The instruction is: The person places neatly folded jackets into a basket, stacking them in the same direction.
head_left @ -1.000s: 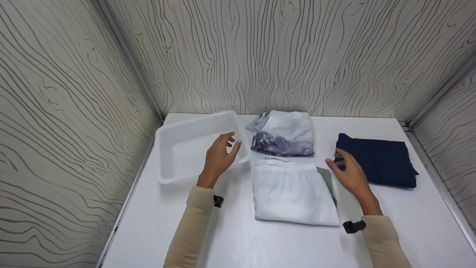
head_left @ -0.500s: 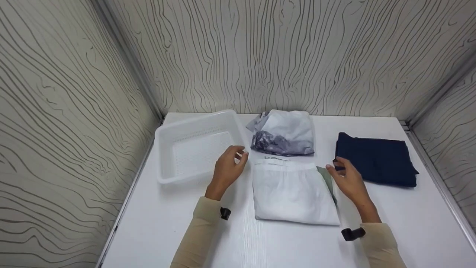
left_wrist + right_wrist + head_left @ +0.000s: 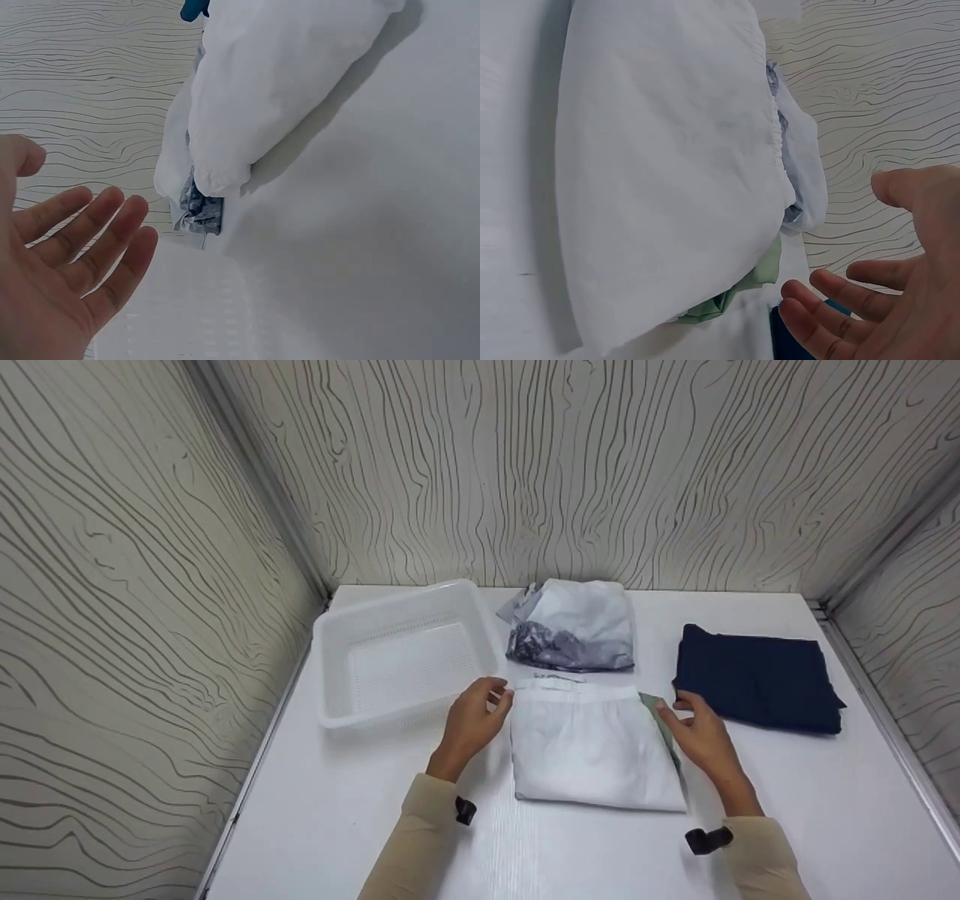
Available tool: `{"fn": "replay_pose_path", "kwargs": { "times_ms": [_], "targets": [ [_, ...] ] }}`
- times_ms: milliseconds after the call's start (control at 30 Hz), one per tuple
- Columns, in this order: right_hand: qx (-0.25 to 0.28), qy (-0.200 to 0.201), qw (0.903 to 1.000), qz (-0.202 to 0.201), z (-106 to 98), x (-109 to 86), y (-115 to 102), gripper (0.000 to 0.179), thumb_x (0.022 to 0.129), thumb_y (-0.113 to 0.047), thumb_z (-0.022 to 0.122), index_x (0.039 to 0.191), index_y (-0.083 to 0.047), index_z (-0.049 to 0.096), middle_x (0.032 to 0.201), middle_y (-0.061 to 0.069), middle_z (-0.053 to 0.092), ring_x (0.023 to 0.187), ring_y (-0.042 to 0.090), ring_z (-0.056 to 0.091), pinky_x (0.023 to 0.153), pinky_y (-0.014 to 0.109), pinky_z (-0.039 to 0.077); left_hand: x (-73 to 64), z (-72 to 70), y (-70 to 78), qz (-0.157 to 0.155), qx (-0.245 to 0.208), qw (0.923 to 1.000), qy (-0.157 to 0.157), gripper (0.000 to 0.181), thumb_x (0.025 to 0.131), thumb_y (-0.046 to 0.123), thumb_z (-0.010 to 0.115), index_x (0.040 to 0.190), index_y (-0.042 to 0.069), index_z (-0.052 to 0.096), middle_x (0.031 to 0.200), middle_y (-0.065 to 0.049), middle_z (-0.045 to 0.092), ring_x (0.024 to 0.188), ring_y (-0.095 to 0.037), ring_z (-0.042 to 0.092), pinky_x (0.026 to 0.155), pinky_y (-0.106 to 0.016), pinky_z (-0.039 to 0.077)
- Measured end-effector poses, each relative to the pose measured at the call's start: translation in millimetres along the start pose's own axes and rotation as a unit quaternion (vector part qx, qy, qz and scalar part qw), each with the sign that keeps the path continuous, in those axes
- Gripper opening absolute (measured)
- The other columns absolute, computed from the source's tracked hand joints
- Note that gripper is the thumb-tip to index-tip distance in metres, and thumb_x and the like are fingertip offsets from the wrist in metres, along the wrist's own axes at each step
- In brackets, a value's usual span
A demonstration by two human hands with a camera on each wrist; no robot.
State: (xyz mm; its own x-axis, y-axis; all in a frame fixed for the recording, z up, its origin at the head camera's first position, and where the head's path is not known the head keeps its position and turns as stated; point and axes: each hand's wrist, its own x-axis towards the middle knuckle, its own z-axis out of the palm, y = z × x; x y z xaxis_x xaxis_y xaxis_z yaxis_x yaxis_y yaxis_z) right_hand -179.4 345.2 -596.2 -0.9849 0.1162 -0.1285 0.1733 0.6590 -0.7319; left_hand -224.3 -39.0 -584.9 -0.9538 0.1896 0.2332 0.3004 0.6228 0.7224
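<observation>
A folded white garment (image 3: 592, 750) with a gathered waistband lies on the table between my hands. Green cloth (image 3: 761, 270) peeks out from beneath its right side. My left hand (image 3: 474, 720) hovers by its upper left corner, fingers relaxed and holding nothing; the left wrist view shows those fingers (image 3: 112, 240) spread. On the other side, my right hand (image 3: 701, 733) is beside the green cloth with thumb and fingers apart, also holding nothing. Behind the white garment lies a white and purple-grey patterned garment (image 3: 581, 622).
A white plastic basket (image 3: 330, 682) with perforated walls stands at the back left. Folded navy cloth (image 3: 757, 679) lies at the right, just beyond my right hand. Patterned wall panels (image 3: 525, 472) enclose the table (image 3: 315, 817) at the back and sides.
My left hand has come from over the basket rightward and nearer to me, to the white garment's corner. The right hand has lowered slightly toward me. The clothes have stayed in place.
</observation>
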Motion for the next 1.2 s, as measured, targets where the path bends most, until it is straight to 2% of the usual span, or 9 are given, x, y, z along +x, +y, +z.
{"fn": "replay_pose_path", "kwargs": {
  "times_ms": [200, 400, 567, 700, 833, 967, 1100, 1200],
  "targets": [
    [-0.008, -0.012, 0.9998, 0.016, 5.5, -0.9, 4.3, 0.085, 0.11, -0.052, 0.052, 0.161, 0.011, 0.028, 0.154, 0.036, 0.049, 0.132, 0.052, 0.058, 0.104, 0.06, 0.052, -8.7, 13.1, -5.9, -0.03, -0.003, 0.9987, -0.041, 0.041, 0.107, 0.035, 0.063, 0.134, 0.006, 0.068, 0.119, -0.009, 0.075, 0.107, -0.026, 0.074, 0.089, -0.044, 0.061],
    [-0.006, -0.028, 0.9989, 0.037, 11.2, -2.4, 6.3, 0.087, 0.109, -0.053, 0.052, 0.161, 0.014, 0.027, 0.155, 0.04, 0.044, 0.136, 0.054, 0.054, 0.108, 0.061, 0.05, -16.5, 26.4, -11.4, -0.06, 0.014, 0.9953, -0.074, 0.047, 0.106, 0.039, 0.063, 0.136, 0.004, 0.066, 0.122, -0.012, 0.071, 0.108, -0.027, 0.072, 0.088, -0.045, 0.059],
    [-0.011, -0.029, 0.9981, 0.052, 14.0, -5.6, 5.1, 0.088, 0.109, -0.053, 0.051, 0.159, 0.016, 0.029, 0.152, 0.042, 0.045, 0.137, 0.055, 0.053, 0.11, 0.062, 0.047, -22.7, 36.7, -8.8, -0.083, 0.049, 0.9907, -0.096, 0.051, 0.104, 0.041, 0.065, 0.137, 0.001, 0.064, 0.115, -0.012, 0.07, 0.101, -0.025, 0.07, 0.087, -0.046, 0.058],
    [-0.011, -0.033, 0.9974, 0.063, 17.0, -7.1, 1.3, 0.087, 0.109, -0.052, 0.051, 0.157, 0.017, 0.029, 0.149, 0.042, 0.049, 0.135, 0.054, 0.054, 0.11, 0.061, 0.047, -26.2, 43.6, -4.2, -0.096, 0.07, 0.9876, -0.102, 0.057, 0.103, 0.041, 0.066, 0.142, -0.001, 0.061, 0.123, -0.016, 0.07, 0.113, -0.032, 0.07, 0.096, -0.05, 0.058],
    [-0.007, -0.03, 0.9968, 0.074, 20.0, -7.1, -1.7, 0.087, 0.109, -0.053, 0.052, 0.157, 0.016, 0.031, 0.148, 0.043, 0.05, 0.134, 0.054, 0.055, 0.11, 0.061, 0.047, -25.5, 50.3, 1.3, -0.113, 0.048, 0.9869, -0.105, 0.068, 0.104, 0.041, 0.065, 0.151, -0.006, 0.052, 0.144, -0.026, 0.063, 0.134, -0.041, 0.062, 0.111, -0.053, 0.052],
    [0.002, -0.035, 0.9954, 0.089, 23.3, -7.0, -2.7, 0.092, 0.107, -0.057, 0.053, 0.159, 0.014, 0.028, 0.153, 0.043, 0.046, 0.139, 0.055, 0.051, 0.112, 0.061, 0.046, -24.0, 56.5, 5.4, -0.131, 0.023, 0.9857, -0.104, 0.077, 0.103, 0.041, 0.066, 0.156, -0.01, 0.045, 0.153, -0.029, 0.056, 0.142, -0.043, 0.056, 0.117, -0.053, 0.047],
    [0.009, -0.047, 0.9934, 0.104, 26.1, -5.9, -3.4, 0.101, 0.103, -0.061, 0.058, 0.161, 0.014, 0.022, 0.16, 0.043, 0.036, 0.147, 0.056, 0.041, 0.119, 0.063, 0.039, -22.9, 59.7, 7.3, -0.167, -0.012, 0.9803, -0.105, 0.083, 0.101, 0.043, 0.067, 0.157, -0.012, 0.04, 0.155, -0.03, 0.053, 0.144, -0.044, 0.054, 0.118, -0.052, 0.046],
    [0.007, -0.056, 0.9932, 0.102, 28.3, -4.7, -3.5, 0.105, 0.101, -0.062, 0.061, 0.16, 0.015, 0.021, 0.162, 0.042, 0.032, 0.149, 0.057, 0.037, 0.121, 0.063, 0.036, -21.6, 59.5, 7.0, -0.197, -0.057, 0.9734, -0.103, 0.082, 0.1, 0.043, 0.068, 0.155, -0.013, 0.043, 0.153, -0.032, 0.055, 0.143, -0.045, 0.054, 0.118, -0.053, 0.046]
  ]
}}
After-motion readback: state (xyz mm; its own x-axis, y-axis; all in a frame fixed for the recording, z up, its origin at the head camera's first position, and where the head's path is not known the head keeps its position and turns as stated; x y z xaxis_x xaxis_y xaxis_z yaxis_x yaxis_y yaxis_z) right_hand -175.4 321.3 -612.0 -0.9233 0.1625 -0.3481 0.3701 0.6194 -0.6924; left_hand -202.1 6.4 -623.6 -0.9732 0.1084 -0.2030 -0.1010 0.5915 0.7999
